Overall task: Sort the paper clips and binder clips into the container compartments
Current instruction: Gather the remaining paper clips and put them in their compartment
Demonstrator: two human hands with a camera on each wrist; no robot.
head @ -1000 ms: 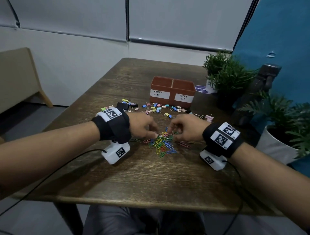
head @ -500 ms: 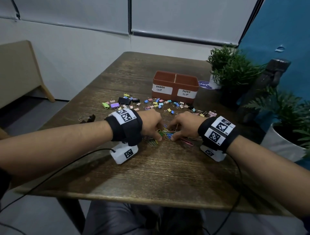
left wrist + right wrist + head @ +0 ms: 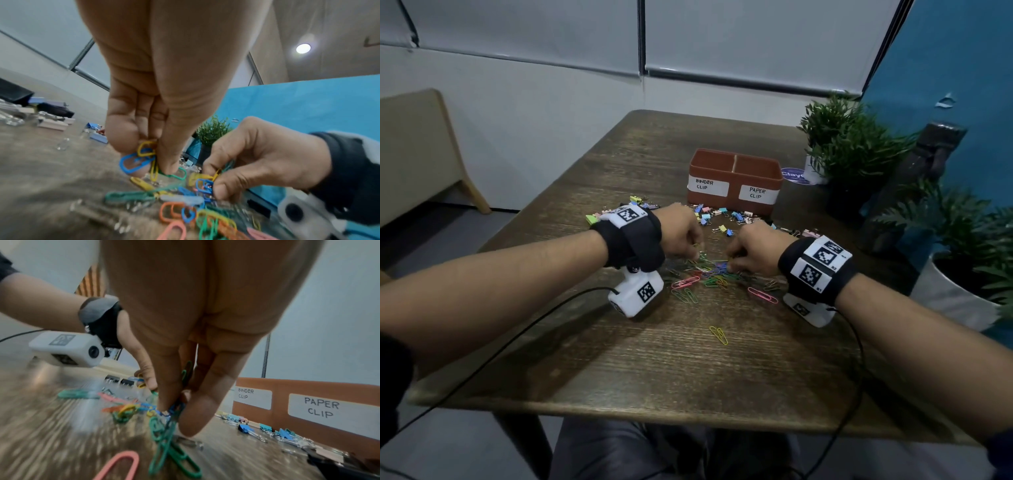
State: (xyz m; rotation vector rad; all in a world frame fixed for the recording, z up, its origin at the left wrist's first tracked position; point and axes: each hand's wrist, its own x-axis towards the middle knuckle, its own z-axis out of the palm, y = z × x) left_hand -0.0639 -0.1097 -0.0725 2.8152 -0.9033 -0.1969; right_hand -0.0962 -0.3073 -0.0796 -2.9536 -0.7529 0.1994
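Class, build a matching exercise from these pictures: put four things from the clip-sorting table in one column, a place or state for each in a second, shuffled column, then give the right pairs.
Things
1. person's left hand
2. person's right hand
3. small coloured binder clips
4. lone yellow wire paper clip

Places or states
A. scattered in front of the brown two-compartment container
B. pinches green paper clips
C. lies apart on the wooden table, nearest the person
D. pinches yellow and blue paper clips

Pairs: 1-D, 2-B, 3-A, 4-C
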